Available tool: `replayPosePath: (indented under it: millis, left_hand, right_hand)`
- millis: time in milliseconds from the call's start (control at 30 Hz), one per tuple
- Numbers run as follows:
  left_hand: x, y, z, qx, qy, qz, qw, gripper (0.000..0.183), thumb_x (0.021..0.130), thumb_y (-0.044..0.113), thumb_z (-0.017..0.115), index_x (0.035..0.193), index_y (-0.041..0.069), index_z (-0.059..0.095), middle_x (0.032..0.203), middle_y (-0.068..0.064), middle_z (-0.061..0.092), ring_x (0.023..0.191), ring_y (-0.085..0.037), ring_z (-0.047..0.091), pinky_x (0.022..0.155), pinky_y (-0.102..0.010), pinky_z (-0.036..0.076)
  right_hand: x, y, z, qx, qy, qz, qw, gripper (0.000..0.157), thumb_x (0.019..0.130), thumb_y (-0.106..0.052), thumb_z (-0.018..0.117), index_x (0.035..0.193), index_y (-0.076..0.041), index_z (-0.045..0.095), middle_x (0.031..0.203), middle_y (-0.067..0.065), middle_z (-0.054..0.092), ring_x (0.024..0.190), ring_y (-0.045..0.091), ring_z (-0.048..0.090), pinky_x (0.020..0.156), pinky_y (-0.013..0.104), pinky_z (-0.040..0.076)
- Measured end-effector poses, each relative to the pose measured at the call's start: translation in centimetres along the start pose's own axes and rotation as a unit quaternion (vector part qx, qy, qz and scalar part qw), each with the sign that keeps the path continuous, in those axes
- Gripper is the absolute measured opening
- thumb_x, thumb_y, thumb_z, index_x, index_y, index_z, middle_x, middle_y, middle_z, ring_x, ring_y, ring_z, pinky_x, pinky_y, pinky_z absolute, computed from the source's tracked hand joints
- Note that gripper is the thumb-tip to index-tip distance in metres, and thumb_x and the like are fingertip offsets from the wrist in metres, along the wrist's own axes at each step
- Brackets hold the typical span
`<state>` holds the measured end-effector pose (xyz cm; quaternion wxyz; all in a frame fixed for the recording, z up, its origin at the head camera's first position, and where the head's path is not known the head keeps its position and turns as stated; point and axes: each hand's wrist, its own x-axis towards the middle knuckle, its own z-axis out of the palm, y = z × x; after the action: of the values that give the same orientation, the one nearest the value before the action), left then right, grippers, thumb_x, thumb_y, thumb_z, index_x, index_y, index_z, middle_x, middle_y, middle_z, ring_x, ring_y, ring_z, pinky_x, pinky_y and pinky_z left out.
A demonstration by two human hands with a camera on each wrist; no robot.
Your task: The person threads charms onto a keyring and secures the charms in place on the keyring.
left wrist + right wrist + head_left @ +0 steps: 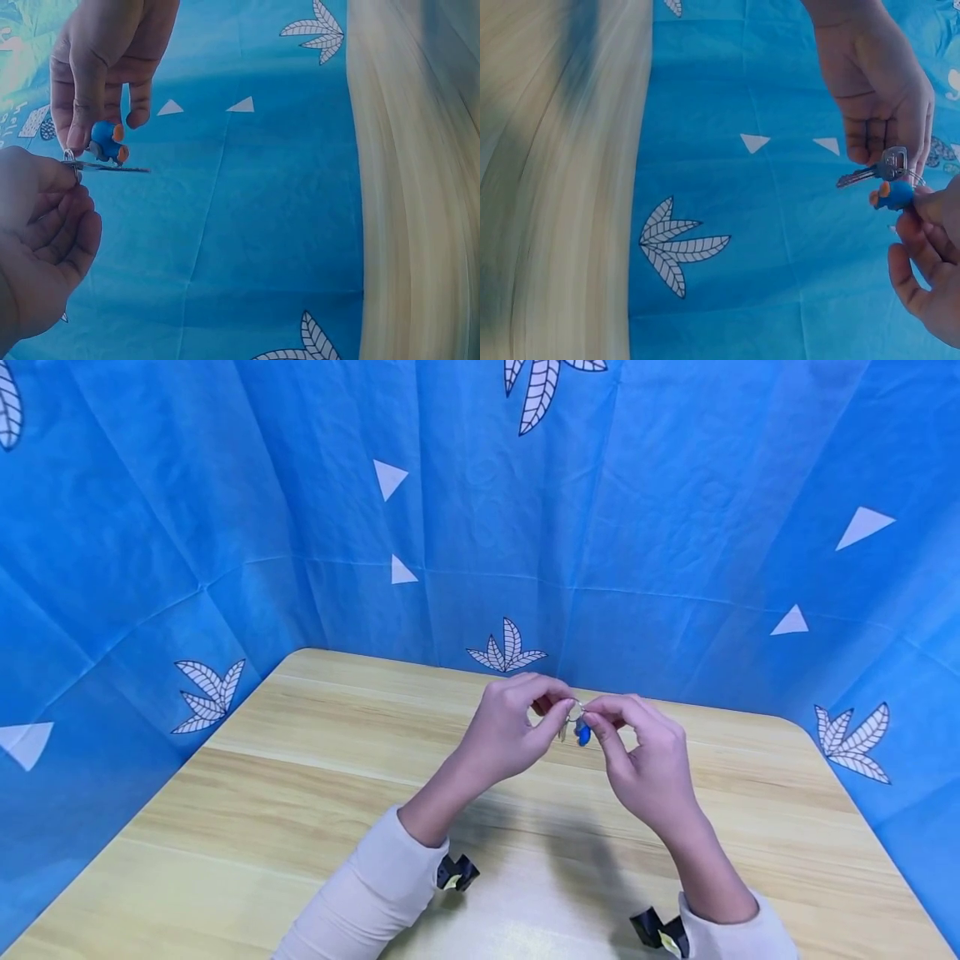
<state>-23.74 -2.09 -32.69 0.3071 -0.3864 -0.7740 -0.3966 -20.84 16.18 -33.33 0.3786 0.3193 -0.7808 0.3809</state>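
Between the two hands, over the far part of the table, a thin metal key ring [576, 710] is held up. My left hand [506, 727] pinches it from one side with thumb and forefinger. From the other side my right hand [652, 760] pinches it the same way. A silver key [891, 162] hangs from the ring near the left fingertips. Beside the key dangles a small blue charm [583, 732], close to the right fingertips; its orange parts show in both wrist views. The fingertips partly hide the ring.
Below the hands lies a light wood-grain table [300, 777] with rounded far corners. A blue curtain [337, 510] printed with white leaves and triangles surrounds its back and sides. Black devices [457, 872] sit at both wrists, by the pale sleeves [375, 881].
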Motion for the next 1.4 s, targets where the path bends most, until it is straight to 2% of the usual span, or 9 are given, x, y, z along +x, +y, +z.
replayPosePath:
  millis: [233,467,600,1400]
  left_hand:
    - [0.1,0.22,-0.23,-0.014,0.012,-0.019,0.9997,0.007,0.091,0.01,0.062,0.093,0.008,0.068,0.077,0.007,0.061,0.069,0.001,0.054,0.065,-0.015,0.049]
    - [0.24,0.18,-0.25,-0.025,-0.032,0.007,0.9992,0.007,0.09,0.012,0.065,0.092,0.007,0.07,0.076,0.005,0.063,0.068,0.0,0.054,0.063,-0.014,0.049]
    - [0.19,0.23,-0.27,-0.023,-0.043,0.013,0.9987,0.008,0.09,0.013,0.066,0.092,0.008,0.071,0.077,0.005,0.065,0.069,0.0,0.055,0.063,-0.012,0.046]
    - [0.04,-0.03,-0.44,-0.041,-0.03,0.013,0.9986,0.007,0.09,0.01,0.064,0.093,0.007,0.07,0.079,0.006,0.065,0.069,0.002,0.055,0.061,-0.011,0.046]
  right_hand:
    - [-0.04,-0.19,0.03,0.014,-0.026,0.017,0.999,0.014,0.083,0.003,0.07,0.093,-0.005,0.067,0.086,-0.003,0.066,0.073,0.01,0.058,0.069,0.015,0.047]
    - [-0.1,-0.14,-0.17,0.003,-0.017,0.018,1.0,0.014,0.084,0.002,0.068,0.095,-0.006,0.066,0.084,-0.005,0.063,0.074,0.008,0.056,0.067,0.016,0.046]
    - [-0.1,-0.1,-0.3,0.003,-0.016,0.019,1.0,0.014,0.085,0.001,0.067,0.096,-0.008,0.065,0.084,-0.008,0.061,0.076,0.006,0.056,0.068,0.017,0.048]
    - [-0.04,-0.39,-0.03,0.009,-0.018,-0.008,1.0,0.012,0.086,0.003,0.065,0.093,-0.007,0.065,0.085,-0.006,0.061,0.076,0.008,0.054,0.068,0.017,0.045]
